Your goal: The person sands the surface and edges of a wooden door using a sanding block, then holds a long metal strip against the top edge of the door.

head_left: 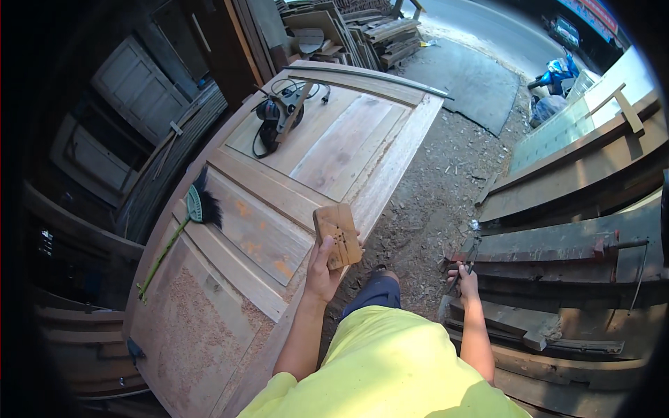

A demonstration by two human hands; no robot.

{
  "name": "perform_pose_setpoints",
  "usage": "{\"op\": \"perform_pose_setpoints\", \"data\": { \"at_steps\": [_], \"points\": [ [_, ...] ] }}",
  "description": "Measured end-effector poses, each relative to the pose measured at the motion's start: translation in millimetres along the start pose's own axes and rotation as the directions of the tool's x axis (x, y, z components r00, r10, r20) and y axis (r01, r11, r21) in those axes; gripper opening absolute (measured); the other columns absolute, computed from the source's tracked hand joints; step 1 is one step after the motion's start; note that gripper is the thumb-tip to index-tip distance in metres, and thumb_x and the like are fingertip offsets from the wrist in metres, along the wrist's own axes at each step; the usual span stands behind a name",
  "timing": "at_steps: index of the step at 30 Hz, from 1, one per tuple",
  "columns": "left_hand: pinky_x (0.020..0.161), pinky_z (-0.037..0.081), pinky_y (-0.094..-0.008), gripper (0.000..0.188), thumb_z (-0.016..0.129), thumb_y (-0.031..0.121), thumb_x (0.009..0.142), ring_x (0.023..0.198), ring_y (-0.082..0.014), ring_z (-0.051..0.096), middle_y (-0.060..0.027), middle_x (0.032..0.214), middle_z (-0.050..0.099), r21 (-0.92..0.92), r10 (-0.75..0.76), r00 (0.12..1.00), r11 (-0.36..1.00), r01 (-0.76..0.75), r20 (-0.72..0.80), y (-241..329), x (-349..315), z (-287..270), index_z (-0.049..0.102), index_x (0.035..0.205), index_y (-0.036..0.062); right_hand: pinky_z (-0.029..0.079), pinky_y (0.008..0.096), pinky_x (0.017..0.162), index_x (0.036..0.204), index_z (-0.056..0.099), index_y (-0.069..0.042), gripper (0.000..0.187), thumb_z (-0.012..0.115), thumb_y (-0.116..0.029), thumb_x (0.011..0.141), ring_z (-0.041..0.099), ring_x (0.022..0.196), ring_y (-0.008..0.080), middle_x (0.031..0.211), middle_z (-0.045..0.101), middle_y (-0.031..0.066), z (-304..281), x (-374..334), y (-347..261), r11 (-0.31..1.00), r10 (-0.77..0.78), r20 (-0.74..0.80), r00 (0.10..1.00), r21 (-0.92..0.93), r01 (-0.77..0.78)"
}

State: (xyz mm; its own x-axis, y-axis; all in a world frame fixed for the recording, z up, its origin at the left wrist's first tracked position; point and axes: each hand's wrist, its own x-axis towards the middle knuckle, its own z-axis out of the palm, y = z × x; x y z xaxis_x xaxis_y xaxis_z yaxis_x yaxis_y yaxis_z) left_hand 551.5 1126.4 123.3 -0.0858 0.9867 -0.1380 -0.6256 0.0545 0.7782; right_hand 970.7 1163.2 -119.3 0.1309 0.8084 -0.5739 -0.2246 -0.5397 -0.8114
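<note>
My left hand point(324, 272) is closed around a rounded wooden block point(338, 237), raised over the near right edge of a panelled wooden door. Several small dark holes and a slot mark the block's face. Out to the right, my right hand point(465, 281) grips a slim dark tool point(473, 254) that looks like pliers; its tip is too small to make out. That hand is beside stacked timber with a red-ended bar clamp point(543, 245). The wooden door point(348, 132) lies flat, with wood shavings point(188, 334) spread over its near panel.
A corded power tool point(279, 115) rests on the door's far panel. A green-handled broom point(191, 209) with black bristles lies across its left side. Scrap boards point(348, 35) are piled at the back. Planks point(578, 181) line the right side, and debris covers the dirt ground point(432, 188).
</note>
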Motion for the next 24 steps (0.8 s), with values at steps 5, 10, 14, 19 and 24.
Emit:
{"op": "perform_pose_setpoints", "data": {
  "at_steps": [5,10,14,19,24],
  "points": [
    [0.106,0.058,-0.0416,0.072,0.053,0.053,0.109,0.124,-0.0293,0.069,-0.0217,0.139,0.066,-0.12,-0.012,1.0,0.993,0.012,0.002,-15.9,140.8,45.3,0.043,0.157,0.0,0.054,0.0327,0.065,0.138,0.065,-0.002,0.037,0.056,-0.029,0.114,0.069,0.072,0.0169,0.091,0.074,0.0095,22.2,107.0,-103.7,0.982,-0.1,0.157,0.983,-0.145,0.123],
    [0.107,0.058,-0.0416,0.073,0.052,0.054,0.109,0.119,-0.0297,0.072,-0.0225,0.134,0.07,-0.153,-0.066,0.997,0.986,0.062,-0.025,-59.1,307.4,86.7,0.045,0.154,-0.0025,0.052,0.0349,0.067,0.126,0.071,0.001,0.036,0.062,-0.03,0.11,0.07,0.075,0.0166,0.087,0.075,0.0111,-66.6,188.4,-72.5,0.816,0.087,-0.085,0.993,-0.566,-0.12],
    [0.107,0.057,-0.0418,0.074,0.054,0.054,0.108,0.114,-0.0298,0.074,-0.0232,0.13,0.072,-0.225,-0.182,0.983,0.959,0.171,-0.029,-81.8,415.6,149.4,0.046,0.153,-0.0042,0.055,0.0463,0.083,0.117,0.075,0.003,0.036,0.065,-0.029,0.108,0.074,0.092,0.0269,0.098,0.078,0.0171,-194.2,210.7,-6.6,0.671,0.105,-0.368,0.924,-0.66,-0.339],
    [0.106,0.057,-0.0413,0.068,0.051,0.05,0.11,0.119,-0.0273,0.07,-0.0183,0.134,0.069,-0.198,-0.166,0.978,0.97,0.14,-0.124,-125.1,535.4,201.2,0.048,0.152,-0.0025,0.055,0.0465,0.082,0.12,0.073,0.003,0.038,0.063,-0.033,0.109,0.073,0.092,0.0292,0.098,0.077,0.0159,-256.5,271.7,-3.6,0.81,0.338,-0.508,0.792,-0.272,-0.52],
    [0.11,0.051,-0.0416,0.065,0.063,0.044,0.107,0.131,-0.0214,0.06,-0.0094,0.144,0.061,-0.001,-0.042,0.968,0.999,0.043,-0.247,-174.1,635.5,276.7,0.046,0.156,0.0044,0.055,0.0432,0.07,0.112,0.071,0.0,0.033,0.063,-0.032,0.11,0.07,0.077,0.026,0.088,0.074,0.013,-268.5,385.1,-115.3,0.714,0.374,-0.42,0.827,-0.438,-0.545]
  ]
}}
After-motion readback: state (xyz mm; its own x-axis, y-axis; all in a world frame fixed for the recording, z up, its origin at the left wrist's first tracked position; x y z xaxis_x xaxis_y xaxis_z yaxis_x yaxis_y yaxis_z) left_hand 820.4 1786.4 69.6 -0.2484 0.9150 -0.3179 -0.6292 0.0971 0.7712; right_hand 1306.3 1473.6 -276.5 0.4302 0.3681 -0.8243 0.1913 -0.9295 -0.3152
